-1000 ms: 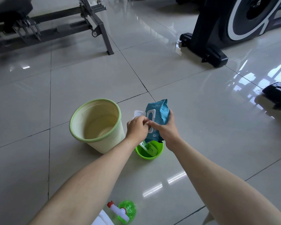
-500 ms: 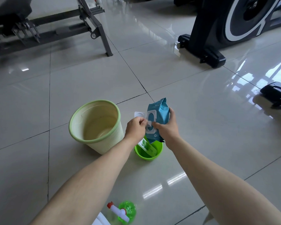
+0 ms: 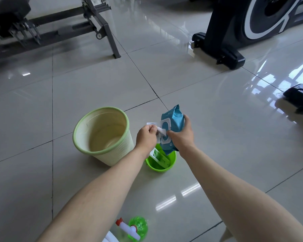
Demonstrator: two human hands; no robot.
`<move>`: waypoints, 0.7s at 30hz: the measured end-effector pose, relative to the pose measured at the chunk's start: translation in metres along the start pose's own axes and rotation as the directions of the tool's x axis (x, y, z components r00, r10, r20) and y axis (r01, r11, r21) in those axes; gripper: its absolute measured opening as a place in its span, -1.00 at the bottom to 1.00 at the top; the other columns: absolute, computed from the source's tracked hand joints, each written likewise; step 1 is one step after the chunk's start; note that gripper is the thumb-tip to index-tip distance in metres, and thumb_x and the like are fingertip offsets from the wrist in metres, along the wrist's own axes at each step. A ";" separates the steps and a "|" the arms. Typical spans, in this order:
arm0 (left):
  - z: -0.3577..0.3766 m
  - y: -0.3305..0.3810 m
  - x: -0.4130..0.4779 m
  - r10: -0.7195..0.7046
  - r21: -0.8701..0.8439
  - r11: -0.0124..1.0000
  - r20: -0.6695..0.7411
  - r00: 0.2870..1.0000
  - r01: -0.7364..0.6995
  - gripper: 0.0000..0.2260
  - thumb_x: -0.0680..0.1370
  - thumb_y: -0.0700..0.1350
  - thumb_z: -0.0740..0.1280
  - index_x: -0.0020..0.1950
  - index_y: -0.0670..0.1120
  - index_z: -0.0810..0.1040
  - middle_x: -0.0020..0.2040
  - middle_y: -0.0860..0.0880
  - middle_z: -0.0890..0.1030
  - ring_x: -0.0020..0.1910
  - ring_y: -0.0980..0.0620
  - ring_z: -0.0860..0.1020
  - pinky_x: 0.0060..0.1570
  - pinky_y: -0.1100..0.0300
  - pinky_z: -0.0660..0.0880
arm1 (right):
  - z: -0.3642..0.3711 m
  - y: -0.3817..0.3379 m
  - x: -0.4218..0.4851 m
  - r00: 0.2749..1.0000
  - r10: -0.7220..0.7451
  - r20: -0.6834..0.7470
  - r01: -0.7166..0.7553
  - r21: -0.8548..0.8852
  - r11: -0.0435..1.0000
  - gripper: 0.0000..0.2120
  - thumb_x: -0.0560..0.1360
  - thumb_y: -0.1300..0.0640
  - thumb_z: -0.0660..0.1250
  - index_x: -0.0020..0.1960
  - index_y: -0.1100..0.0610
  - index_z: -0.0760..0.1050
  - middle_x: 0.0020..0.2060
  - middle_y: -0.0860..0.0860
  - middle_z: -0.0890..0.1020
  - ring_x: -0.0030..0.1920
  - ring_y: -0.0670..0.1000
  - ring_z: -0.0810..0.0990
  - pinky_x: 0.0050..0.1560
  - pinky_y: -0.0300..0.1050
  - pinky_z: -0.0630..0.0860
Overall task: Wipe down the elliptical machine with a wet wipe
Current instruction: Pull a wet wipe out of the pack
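My right hand (image 3: 181,137) grips a teal pack of wet wipes (image 3: 172,122) upright above the floor, its white flap lid open to the left. My left hand (image 3: 146,137) pinches a white wet wipe (image 3: 161,131) that sticks out of the pack's opening. The black elliptical machine (image 3: 252,23) with a white ring on its flywheel cover stands at the top right, well away from both hands.
A cream bin with a green rim (image 3: 101,135) stands left of my hands. A small green bowl (image 3: 162,163) with a packet in it sits under the pack. A green spray bottle (image 3: 135,227) lies near the bottom edge. Grey gym equipment (image 3: 59,23) fills the top left.
My left hand has drawn a white wipe partway out of the pack's opening. The pack has tilted a little and stayed in my right hand.
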State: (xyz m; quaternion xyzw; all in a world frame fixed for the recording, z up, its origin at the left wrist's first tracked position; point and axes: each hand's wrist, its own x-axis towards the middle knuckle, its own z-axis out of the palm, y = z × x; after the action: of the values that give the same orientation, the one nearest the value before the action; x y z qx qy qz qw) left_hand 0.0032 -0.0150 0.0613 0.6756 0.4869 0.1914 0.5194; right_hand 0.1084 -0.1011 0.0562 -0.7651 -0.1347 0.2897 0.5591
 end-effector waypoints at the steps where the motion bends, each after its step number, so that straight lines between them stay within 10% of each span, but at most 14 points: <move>1: 0.000 0.000 0.001 -0.005 -0.026 1.000 0.008 1.000 0.006 -0.79 0.70 -0.07 0.22 0.04 -0.10 0.62 0.02 -0.07 0.68 0.06 -0.08 0.63 0.11 0.03 0.56 | 0.000 0.000 0.001 1.000 0.016 -0.014 -0.016 0.002 1.000 -0.21 0.36 0.25 0.46 0.46 -0.20 0.25 0.14 -0.11 0.52 0.08 0.05 0.60 0.05 0.11 0.67; 9: 0.004 -0.003 0.002 0.013 0.047 0.999 0.004 1.000 -0.013 -0.77 0.72 -0.05 0.16 0.18 -0.12 0.55 0.09 -0.04 0.64 0.08 -0.03 0.58 -0.02 0.17 0.45 | 0.004 0.003 -0.002 0.997 0.067 -0.027 -0.066 0.024 0.998 -0.23 0.33 0.20 0.48 0.39 -0.26 0.26 0.05 -0.16 0.54 0.02 0.02 0.63 -0.01 0.14 0.69; 16: 0.001 0.008 0.008 -0.141 -0.395 0.912 -0.060 0.988 0.106 -0.72 0.72 -0.09 0.20 -0.18 -0.08 0.47 -0.25 0.01 0.56 -0.20 0.05 0.54 0.00 0.14 0.48 | 0.003 0.004 0.001 0.997 0.065 -0.043 -0.065 0.019 0.998 -0.21 0.33 0.18 0.47 0.43 -0.26 0.23 0.17 -0.13 0.55 0.07 0.03 0.63 0.05 0.14 0.67; 21: -0.010 0.020 0.005 -0.189 -0.660 0.726 0.077 0.979 0.192 -0.78 0.74 -0.13 0.15 -0.08 -0.11 0.44 -0.17 -0.02 0.46 -0.23 0.06 0.54 -0.07 0.26 0.51 | -0.002 0.006 0.001 0.994 0.090 -0.053 -0.089 0.031 0.996 -0.23 0.32 0.17 0.46 0.38 -0.32 0.25 0.12 -0.16 0.57 0.03 0.02 0.64 0.05 0.15 0.67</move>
State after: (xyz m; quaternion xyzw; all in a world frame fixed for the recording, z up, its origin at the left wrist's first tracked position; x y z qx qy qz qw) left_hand 0.0070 -0.0057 0.0814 0.3935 0.4524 0.2961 0.7435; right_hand 0.1098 -0.1037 0.0507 -0.7698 -0.0807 0.2954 0.5600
